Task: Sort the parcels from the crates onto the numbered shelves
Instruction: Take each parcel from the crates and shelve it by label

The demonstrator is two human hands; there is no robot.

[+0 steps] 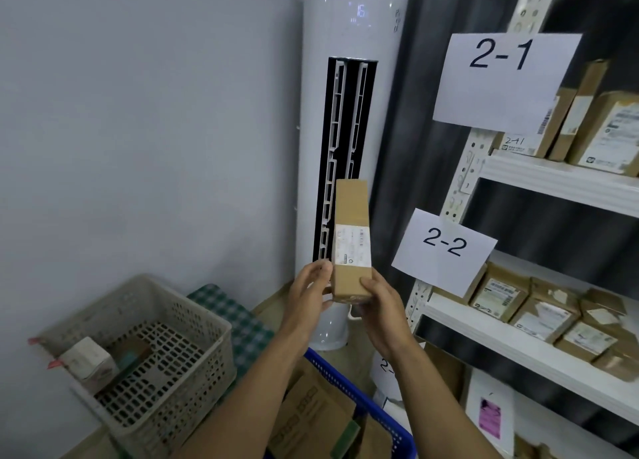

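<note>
I hold a long, narrow brown cardboard parcel (351, 209) upright in front of me, its white shipping label facing me. My left hand (309, 291) grips its lower left edge and my right hand (378, 306) grips its bottom right corner. To the right stands a white shelf rack (553, 178) with paper signs "2-1" (501, 78) and "2-2" (444, 251); both levels carry several brown parcels. Below my arms a blue crate (366, 403) holds brown parcels. A beige crate (193, 323) at lower left holds a small white box and a few other items.
A tall white air conditioner (349, 112) stands straight ahead against the grey wall. A green checked cloth (238, 320) lies between the crates. A dark curtain hangs behind the rack. A lower shelf carries a partly hidden sign and a white packet with a pink label (489, 417).
</note>
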